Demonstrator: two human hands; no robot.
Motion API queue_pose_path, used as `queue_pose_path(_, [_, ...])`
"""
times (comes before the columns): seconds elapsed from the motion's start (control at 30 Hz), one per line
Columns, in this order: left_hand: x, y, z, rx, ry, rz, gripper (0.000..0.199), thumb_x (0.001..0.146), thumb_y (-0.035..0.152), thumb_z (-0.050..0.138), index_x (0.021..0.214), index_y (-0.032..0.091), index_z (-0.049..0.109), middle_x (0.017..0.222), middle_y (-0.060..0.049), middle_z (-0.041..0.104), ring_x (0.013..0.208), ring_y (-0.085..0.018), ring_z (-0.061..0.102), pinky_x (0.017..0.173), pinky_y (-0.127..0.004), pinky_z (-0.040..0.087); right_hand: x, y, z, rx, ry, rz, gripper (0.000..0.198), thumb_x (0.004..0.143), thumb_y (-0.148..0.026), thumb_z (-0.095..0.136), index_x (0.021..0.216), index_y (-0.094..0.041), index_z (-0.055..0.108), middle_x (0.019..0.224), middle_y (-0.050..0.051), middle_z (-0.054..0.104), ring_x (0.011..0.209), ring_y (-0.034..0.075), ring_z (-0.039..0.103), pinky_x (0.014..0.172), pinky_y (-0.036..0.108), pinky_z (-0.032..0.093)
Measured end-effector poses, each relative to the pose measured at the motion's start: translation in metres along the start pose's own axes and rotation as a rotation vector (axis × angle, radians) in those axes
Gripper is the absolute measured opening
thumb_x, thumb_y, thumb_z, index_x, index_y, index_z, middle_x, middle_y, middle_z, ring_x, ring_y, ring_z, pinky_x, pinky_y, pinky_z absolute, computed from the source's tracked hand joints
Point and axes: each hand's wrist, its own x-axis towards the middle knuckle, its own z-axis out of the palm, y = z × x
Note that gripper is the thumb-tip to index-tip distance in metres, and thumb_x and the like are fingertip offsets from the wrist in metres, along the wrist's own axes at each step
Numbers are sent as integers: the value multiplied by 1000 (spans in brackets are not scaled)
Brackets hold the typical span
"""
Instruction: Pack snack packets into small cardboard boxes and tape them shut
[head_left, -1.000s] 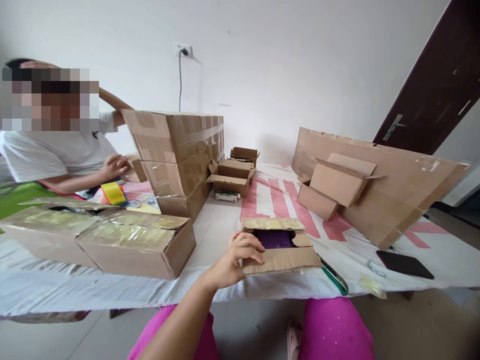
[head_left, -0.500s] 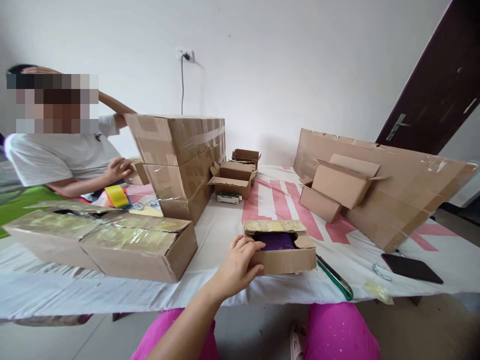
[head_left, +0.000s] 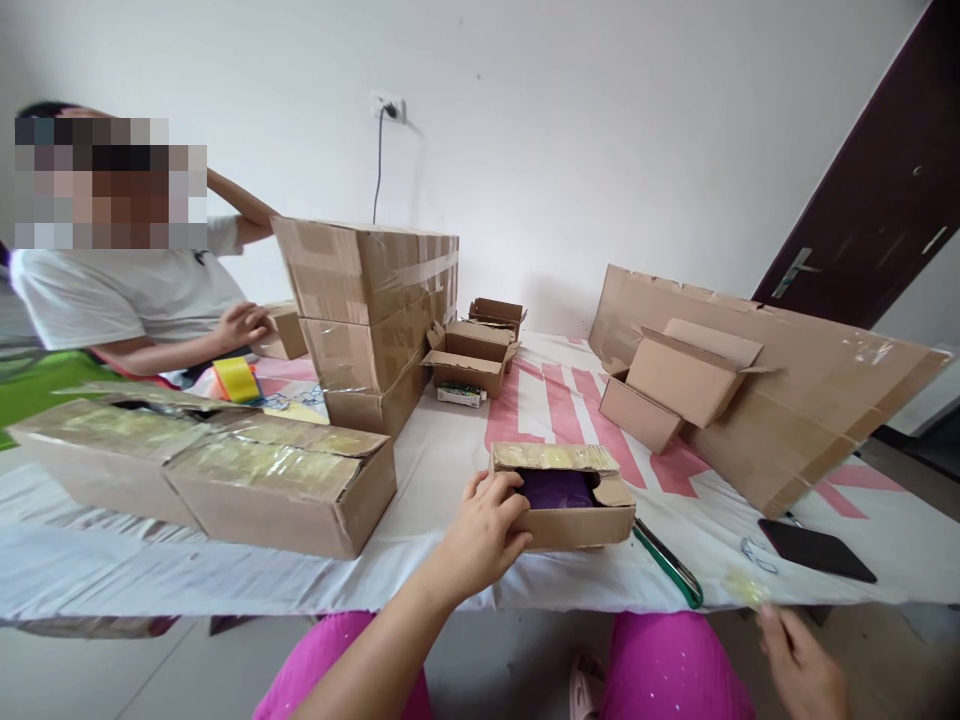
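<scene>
My left hand (head_left: 484, 525) grips the left end of a small cardboard box (head_left: 577, 528), its fingers curled over the rim. Part of the box's top is open, and something purple (head_left: 559, 490) shows inside. Yellowish tape covers its rear flap. At the lower right, my right hand (head_left: 806, 665) has thumb and fingers closed at a crumpled piece of yellowish clear tape (head_left: 745, 588), which is blurred at the table's front edge. Between the hands lies a green-handled cutter (head_left: 670, 565), against the box's right side.
Two taped boxes (head_left: 277, 485) sit at the left, before a tall carton stack (head_left: 367, 310). A person (head_left: 135, 310) sits behind them near a yellow tape roll (head_left: 236, 380). Open boxes (head_left: 472, 355) and a large cardboard sheet (head_left: 772, 390) stand farther back. A black phone (head_left: 817, 550) lies right.
My right hand has come into view at the lower right, at the crumpled tape. My left hand stays on the box. The view has shifted slightly.
</scene>
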Motion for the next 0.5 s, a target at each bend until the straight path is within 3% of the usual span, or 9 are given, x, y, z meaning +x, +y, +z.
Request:
queue_pose_path(0.07, [0, 1, -1, 17, 18, 15, 18, 74, 20, 70, 90, 21, 63, 127, -13, 53, 123, -31, 49, 104, -53, 36, 16, -54, 6, 126, 59, -157, 31, 80, -58, 50, 79, -29, 62, 73, 7, 70, 71, 30, 67, 64, 41, 52])
queue_pose_path(0.13, [-1, 1, -2, 29, 26, 45, 14, 74, 21, 70, 86, 21, 62, 141, -15, 43, 129, -33, 43, 104, -54, 37, 26, -116, 16, 188, 78, -414, 32, 83, -55, 50, 84, -25, 61, 85, 9, 69, 82, 27, 64, 75, 39, 50])
queue_pose_path(0.2, [-2, 0, -2, 39, 13, 75, 11, 74, 21, 69, 83, 21, 62, 149, -15, 35, 133, -34, 40, 105, -55, 35, 32, -175, 32, 197, 63, -617, 29, 88, -49, 48, 83, -23, 60, 84, 8, 67, 83, 24, 61, 78, 36, 47])
queue_pose_path(0.27, [-2, -2, -1, 52, -6, 93, 11, 75, 21, 69, 82, 21, 61, 150, -15, 37, 135, -33, 39, 106, -55, 34, 37, -219, 52, 140, 66, -727, 28, 86, -49, 53, 79, -23, 59, 79, 6, 65, 80, 23, 58, 79, 37, 45])
queue_pose_path(0.37, [-4, -5, 0, 88, -16, 72, 11, 75, 22, 69, 82, 21, 60, 149, -15, 40, 128, -34, 47, 104, -56, 36, 52, -247, 78, 95, 21, -690, 28, 80, -49, 59, 70, -23, 59, 75, 6, 65, 80, 24, 57, 77, 36, 42])
queue_pose_path(0.5, [-3, -1, -1, 117, -38, 47, 12, 75, 20, 69, 77, 21, 57, 153, -15, 34, 115, -33, 57, 94, -53, 41, 89, -225, 81, 153, 3, -503, 38, 82, -52, 45, 64, -22, 58, 64, 5, 64, 64, 21, 56, 61, 31, 41])
